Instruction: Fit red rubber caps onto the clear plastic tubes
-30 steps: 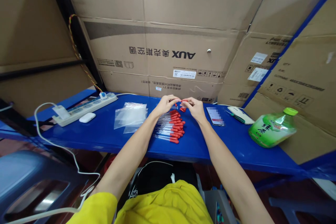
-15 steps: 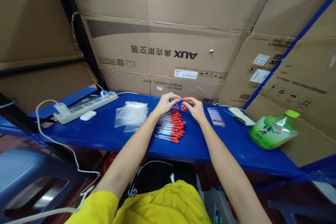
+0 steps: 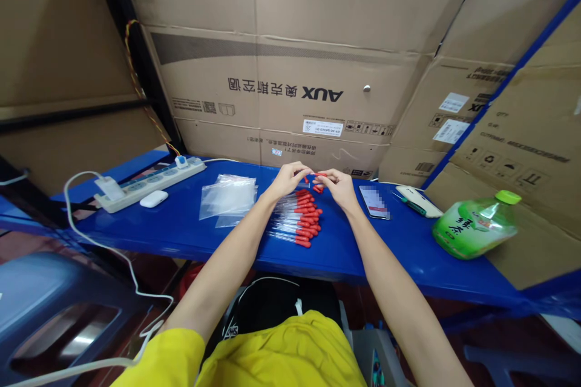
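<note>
A row of several clear tubes with red caps [image 3: 297, 221] lies on the blue shelf [image 3: 181, 230] in front of me. Above its far end, my left hand [image 3: 287, 178] pinches a clear tube. My right hand [image 3: 338, 186] pinches a red cap [image 3: 320, 175] right at that tube's end. Both hands have their fingers closed and nearly meet. A few loose red caps [image 3: 316, 188] lie on the shelf just under the right hand.
Clear plastic bags [image 3: 228, 198] lie left of the tubes. Further left are a power strip [image 3: 149, 181] with a white cable and a white earbud case [image 3: 153, 198]. Right of my hands lie a phone [image 3: 374, 201], a white device [image 3: 416, 200] and a green bottle [image 3: 474, 224]. Cardboard boxes [image 3: 290, 91] stand behind.
Both hands stay close together over the far end of the tube row; the right hand's fingers shifted slightly with the red cap. The view drifted a little.
</note>
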A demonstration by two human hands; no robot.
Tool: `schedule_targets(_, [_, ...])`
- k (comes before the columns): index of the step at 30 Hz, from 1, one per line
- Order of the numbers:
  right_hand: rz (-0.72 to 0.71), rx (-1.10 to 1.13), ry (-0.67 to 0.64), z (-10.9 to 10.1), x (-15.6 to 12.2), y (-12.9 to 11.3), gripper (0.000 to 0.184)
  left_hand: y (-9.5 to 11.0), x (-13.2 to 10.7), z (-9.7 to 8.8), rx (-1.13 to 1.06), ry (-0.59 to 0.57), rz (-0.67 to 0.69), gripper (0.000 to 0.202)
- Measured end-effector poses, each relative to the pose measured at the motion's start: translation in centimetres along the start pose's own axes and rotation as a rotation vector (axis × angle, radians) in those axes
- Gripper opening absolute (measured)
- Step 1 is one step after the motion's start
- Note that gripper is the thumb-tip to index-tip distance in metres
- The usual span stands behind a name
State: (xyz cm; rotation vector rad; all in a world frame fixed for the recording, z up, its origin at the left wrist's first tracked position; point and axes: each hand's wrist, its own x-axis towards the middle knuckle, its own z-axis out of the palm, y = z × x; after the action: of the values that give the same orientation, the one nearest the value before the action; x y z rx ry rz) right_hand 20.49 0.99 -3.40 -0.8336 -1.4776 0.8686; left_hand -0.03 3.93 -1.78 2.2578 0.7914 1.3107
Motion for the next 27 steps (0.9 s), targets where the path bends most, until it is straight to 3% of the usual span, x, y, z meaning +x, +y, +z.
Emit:
schedule_targets(8, [-0.035, -0.079, 0.022, 0.33, -0.3, -0.15, 0.042, 0.06, -0.06, 0.13, -0.018, -0.017, -0.029, 0.037])
schedule_targets(22, [-0.294, -0.576, -0.043, -0.46, -0.31, -0.19, 0.022, -0.08, -0.06, 0.52, -0.111, -0.037, -0.121, 0.037])
schedule_targets(27, [-0.293, -0.554, -0.023, -0.28, -0.19, -0.09, 0.022, -0.27, 0.04, 0.4, -0.12, -0.026, -0.131, 0.037])
